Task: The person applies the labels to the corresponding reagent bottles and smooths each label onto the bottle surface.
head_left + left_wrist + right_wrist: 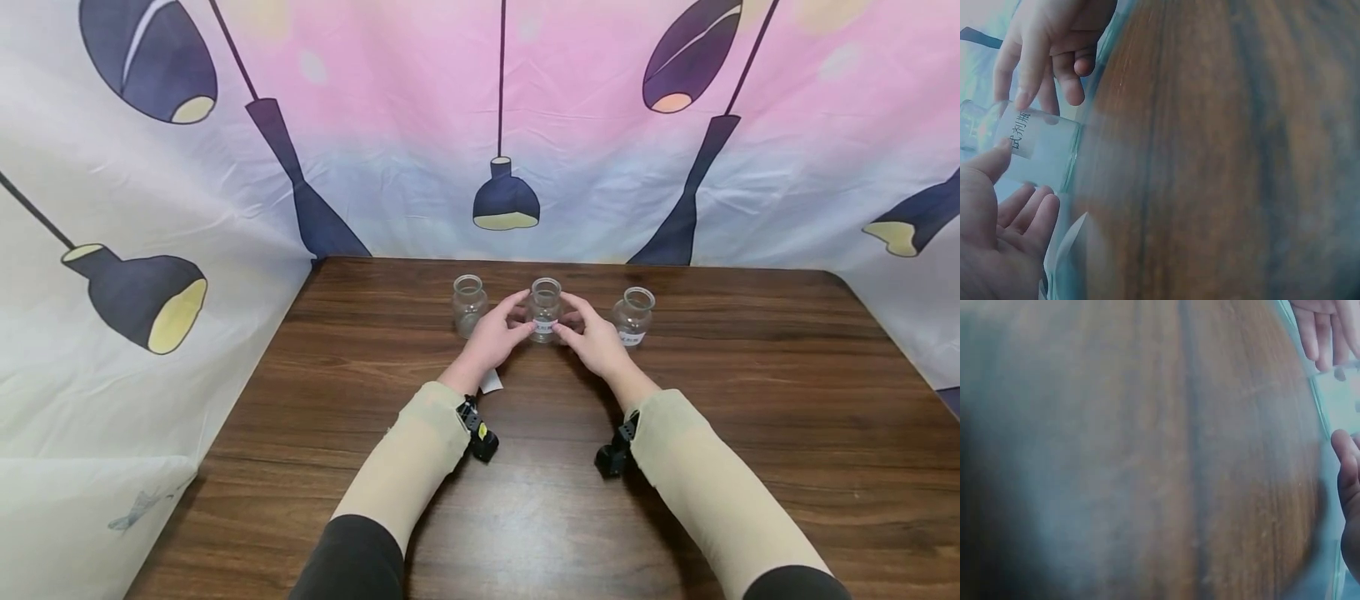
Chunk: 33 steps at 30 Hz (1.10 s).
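A clear glass reagent bottle (545,308) stands upright on the table between my hands, a white label with dark Chinese characters (1021,132) on its front. From the left, my left hand (497,335) holds it, thumb on the label's edge and fingers by the glass side. My right hand (596,337) holds it from the other side; its thumb presses the label's opposite edge, with fingers partly behind the glass. In the right wrist view, only the base part of the bottle (1338,400) shows at the right edge.
A second glass bottle (468,304) with no label in sight stands left of my left hand. Right of my right hand is a labelled bottle (632,317). A white paper slip (491,382) lies by my left wrist on the wooden table (525,533). A printed cloth (420,200) hangs behind.
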Tool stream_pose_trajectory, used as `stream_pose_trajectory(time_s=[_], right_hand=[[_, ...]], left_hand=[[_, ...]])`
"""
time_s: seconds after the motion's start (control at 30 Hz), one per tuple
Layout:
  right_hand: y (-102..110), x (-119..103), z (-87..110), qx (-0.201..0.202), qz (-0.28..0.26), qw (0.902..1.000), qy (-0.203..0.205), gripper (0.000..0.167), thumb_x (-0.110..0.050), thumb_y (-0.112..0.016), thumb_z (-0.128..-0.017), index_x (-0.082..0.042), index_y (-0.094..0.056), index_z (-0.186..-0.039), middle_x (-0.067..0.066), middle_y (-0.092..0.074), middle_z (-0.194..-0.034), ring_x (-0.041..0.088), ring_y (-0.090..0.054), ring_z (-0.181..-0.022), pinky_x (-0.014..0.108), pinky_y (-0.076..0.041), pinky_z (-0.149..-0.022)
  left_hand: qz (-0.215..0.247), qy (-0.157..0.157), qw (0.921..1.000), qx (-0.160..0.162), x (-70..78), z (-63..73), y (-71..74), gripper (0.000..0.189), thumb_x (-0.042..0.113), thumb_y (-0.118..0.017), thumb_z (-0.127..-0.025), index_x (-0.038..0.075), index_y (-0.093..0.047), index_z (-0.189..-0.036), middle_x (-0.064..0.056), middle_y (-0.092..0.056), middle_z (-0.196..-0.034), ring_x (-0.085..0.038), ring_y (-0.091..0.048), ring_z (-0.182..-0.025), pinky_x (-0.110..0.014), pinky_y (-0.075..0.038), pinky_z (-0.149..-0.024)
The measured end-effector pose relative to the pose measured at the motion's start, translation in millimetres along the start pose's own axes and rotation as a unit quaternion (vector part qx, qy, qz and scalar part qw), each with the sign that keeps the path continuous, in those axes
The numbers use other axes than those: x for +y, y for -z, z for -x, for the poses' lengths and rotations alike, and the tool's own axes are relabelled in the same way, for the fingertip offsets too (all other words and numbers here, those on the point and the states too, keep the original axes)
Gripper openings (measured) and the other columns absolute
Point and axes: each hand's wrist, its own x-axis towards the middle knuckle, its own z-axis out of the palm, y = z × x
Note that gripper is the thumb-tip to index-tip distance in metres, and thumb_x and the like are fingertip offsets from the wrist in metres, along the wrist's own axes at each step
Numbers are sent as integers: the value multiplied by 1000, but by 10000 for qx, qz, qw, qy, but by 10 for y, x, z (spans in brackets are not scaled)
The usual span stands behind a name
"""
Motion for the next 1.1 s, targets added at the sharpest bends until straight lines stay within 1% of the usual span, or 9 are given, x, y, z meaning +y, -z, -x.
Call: stream_pose_trajectory(time_s=[0.07, 0.17, 0.3, 0.43, 0.5, 0.6, 0.77, 0.97, 1.1], right_hand=[[7, 10, -4, -59, 49, 10000, 17, 61, -27, -60, -92, -24, -31, -145, 12, -62, -116, 24, -63, -87, 41, -48, -75], [10, 4, -18, -115, 74, 9999, 39, 63, -23, -62, -91, -22, -30, -145, 13, -62, -114, 24, -63, -87, 42, -48, -76], [-1, 0, -33, -90, 43, 9999, -36, 63, -20, -63, -90, -22, -31, -145, 13, -62, -114, 25, -63, -87, 42, -48, -76], [-9, 9, -32, -83, -30, 9999, -70, 63, -17, -62, -90, -23, -31, -145, 14, -61, -115, 26, -62, -88, 42, -48, -75], [-9, 14, -30, -113, -48, 9999, -76, 64, -18, -61, -90, -23, -30, -146, 14, -61, -116, 26, -62, -88, 42, -48, -76], [-5, 17, -24, -172, -45, 9998, -61, 65, -23, -63, -90, -23, -29, -146, 15, -59, -116, 28, -62, -90, 43, -48, -77], [-11, 11, -19, -179, 9, 9998, 66, 69, -30, -65, -89, -18, -28, -146, 17, -58, -116, 30, -61, -92, 46, -48, -80], [-32, -2, -19, -109, 149, 9998, 99, 68, -29, -65, -89, -17, -30, -145, 15, -60, -114, 29, -61, -90, 44, -48, -78], [-22, 6, -9, -83, 181, 9997, 105, 64, -27, -63, -91, -19, -31, -145, 14, -61, -113, 26, -62, -88, 43, -48, -78]], left_hand=[[-64, 55, 9999, -80, -10, -16, -8, 60, 21, -62, -91, 25, -35, -145, -6, -59, -121, -18, -58, -103, -34, -47, -86], [-173, 88, 9997, -116, -17, -35, -9, 61, 19, -63, -91, 26, -35, -145, -7, -60, -119, -18, -59, -101, -33, -47, -85], [-237, 59, 9996, -106, -17, -41, -4, 61, 18, -63, -91, 26, -35, -145, -7, -61, -118, -19, -59, -102, -33, -47, -86], [-201, 29, 9998, -78, -14, -38, -1, 61, 16, -62, -91, 25, -35, -145, -8, -61, -117, -19, -59, -103, -34, -46, -87], [-161, 31, 9998, -71, -11, -33, 2, 62, 15, -62, -91, 25, -34, -145, -9, -61, -117, -19, -59, -103, -34, -47, -87], [-137, 30, 9998, -109, -10, -27, 2, 66, 15, -63, -90, 25, -31, -146, -9, -61, -116, -19, -60, -102, -34, -47, -86], [-290, -11, 9993, -246, 17, -19, -5, 74, 18, -67, -86, 23, -26, -148, -9, -59, -119, -20, -60, -102, -34, -48, -85], [-540, -172, 9980, -282, 32, -24, -25, 73, 16, -66, -88, 21, -26, -148, -10, -57, -124, -19, -59, -104, -32, -48, -84], [-443, -73, 9988, -218, 37, -16, -33, 70, 15, -64, -89, 22, -26, -148, -10, -57, -125, -19, -59, -104, -32, -48, -85]])
